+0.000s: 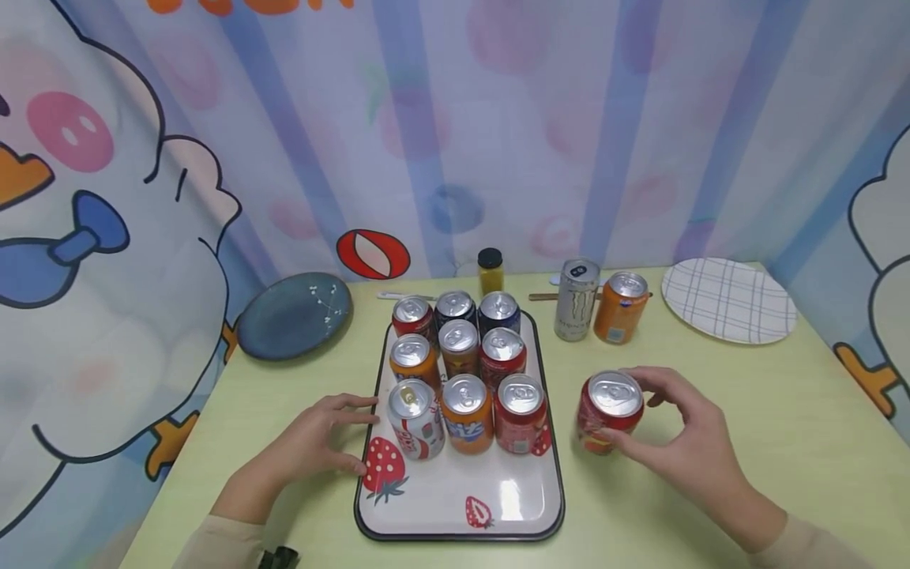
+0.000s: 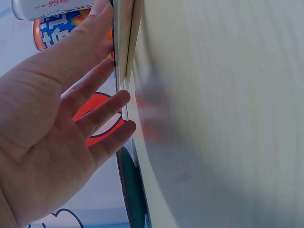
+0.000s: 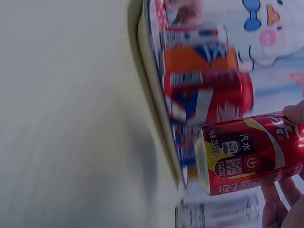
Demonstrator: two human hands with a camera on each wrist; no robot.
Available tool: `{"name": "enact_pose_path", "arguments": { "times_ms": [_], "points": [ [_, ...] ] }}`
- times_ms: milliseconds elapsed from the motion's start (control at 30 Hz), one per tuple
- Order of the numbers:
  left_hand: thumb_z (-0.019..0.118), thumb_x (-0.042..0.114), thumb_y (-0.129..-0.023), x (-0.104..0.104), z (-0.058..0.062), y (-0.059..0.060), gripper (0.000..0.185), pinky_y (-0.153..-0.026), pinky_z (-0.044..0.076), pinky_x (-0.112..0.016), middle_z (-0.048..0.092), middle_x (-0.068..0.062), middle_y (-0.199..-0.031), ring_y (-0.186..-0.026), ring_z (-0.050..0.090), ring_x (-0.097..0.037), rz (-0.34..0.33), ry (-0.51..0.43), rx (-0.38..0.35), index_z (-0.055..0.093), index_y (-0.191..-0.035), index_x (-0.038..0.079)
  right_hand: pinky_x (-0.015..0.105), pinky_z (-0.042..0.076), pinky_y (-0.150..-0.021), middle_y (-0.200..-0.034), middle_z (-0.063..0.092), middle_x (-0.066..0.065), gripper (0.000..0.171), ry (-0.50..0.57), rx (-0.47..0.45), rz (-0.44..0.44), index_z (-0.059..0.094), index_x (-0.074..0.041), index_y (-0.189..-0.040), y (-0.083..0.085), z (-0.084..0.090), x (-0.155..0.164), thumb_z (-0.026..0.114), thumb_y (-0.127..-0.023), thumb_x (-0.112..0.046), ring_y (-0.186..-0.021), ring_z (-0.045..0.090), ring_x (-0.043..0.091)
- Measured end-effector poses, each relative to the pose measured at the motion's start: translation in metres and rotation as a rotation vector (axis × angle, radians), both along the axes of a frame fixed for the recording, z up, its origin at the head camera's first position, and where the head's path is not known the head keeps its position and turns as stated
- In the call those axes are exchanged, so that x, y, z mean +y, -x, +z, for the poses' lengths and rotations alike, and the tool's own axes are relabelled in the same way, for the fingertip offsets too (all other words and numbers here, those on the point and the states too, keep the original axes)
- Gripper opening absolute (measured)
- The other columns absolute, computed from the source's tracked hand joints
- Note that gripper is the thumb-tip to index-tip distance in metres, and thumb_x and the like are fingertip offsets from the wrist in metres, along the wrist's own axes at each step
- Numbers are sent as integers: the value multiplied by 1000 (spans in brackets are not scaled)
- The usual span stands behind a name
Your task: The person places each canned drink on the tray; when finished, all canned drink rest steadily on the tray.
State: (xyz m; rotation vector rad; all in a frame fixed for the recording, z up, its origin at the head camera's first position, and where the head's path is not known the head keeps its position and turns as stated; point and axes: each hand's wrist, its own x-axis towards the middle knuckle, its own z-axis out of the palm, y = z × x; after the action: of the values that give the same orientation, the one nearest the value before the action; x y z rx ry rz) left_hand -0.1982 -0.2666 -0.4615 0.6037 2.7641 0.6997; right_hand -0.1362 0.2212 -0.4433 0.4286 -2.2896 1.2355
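My right hand grips a red Coca-Cola can between thumb and fingers, just right of the tray. In the right wrist view the can shows a gap between its base and the tabletop. My left hand, fingers extended, is at the left rim of a white strawberry-print tray. Several cans stand upright on the tray in three rows. Its front row has a white Coca-Cola can, an orange Fanta can and a red can. The tray's near part is bare.
Behind my right hand stand a silver Monster can and an orange can, with a white checked plate beyond. A dark blue plate lies back left. A black-capped yellow jar is behind the tray.
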Motion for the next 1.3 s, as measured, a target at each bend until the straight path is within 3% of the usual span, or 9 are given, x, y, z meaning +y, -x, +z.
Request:
{"name": "enact_pose_path", "arguments": {
  "times_ms": [267,400,567,867,1200,1300],
  "points": [
    [95,43,-66,-1,-1,0,67,-117,38,-65,57,1,-152,-144,47,-37,-1,-11,1,75,-127,24,17,48,-84,-121,71,-5,78,19,77,220,68,-20,-127,-23,7,-58,103,-57,-15,-108,63,7],
    [96,41,-67,0,-1,-1,67,-118,38,-65,57,0,-153,-144,47,-37,-4,-7,-3,74,-128,23,18,54,-84,-125,69,-6,75,34,32,310,66,-21,-130,-33,4,-85,101,-64,-21,-110,64,8],
    [95,42,-67,-1,0,-1,67,-117,38,-66,57,0,-152,-143,47,-37,-2,-3,5,74,-128,24,27,60,-87,-127,68,-6,68,58,-15,403,65,-23,-130,-35,-1,-119,97,-71,-27,-113,64,11],
    [95,42,-67,-1,-1,-1,66,-117,38,-66,57,-1,-152,-143,47,-38,-9,-16,4,75,-128,24,30,60,-85,-130,64,-17,63,60,-197,424,62,-32,-131,-27,-9,-167,93,-76,-41,-112,62,6],
    [94,44,-68,-2,-2,0,66,-117,37,-67,57,0,-153,-144,47,-38,-14,-15,10,74,-128,25,32,60,-88,-129,63,-20,63,38,-239,425,64,-29,-130,-21,-14,-184,94,-75,-37,-115,61,5],
    [94,44,-68,-2,-2,0,66,-117,37,-67,56,0,-153,-144,46,-38,-8,-19,0,74,-128,26,34,59,-98,-131,62,-21,64,1,-274,421,62,-32,-132,-22,-13,-183,93,-76,-41,-119,60,5]
  ]
}}
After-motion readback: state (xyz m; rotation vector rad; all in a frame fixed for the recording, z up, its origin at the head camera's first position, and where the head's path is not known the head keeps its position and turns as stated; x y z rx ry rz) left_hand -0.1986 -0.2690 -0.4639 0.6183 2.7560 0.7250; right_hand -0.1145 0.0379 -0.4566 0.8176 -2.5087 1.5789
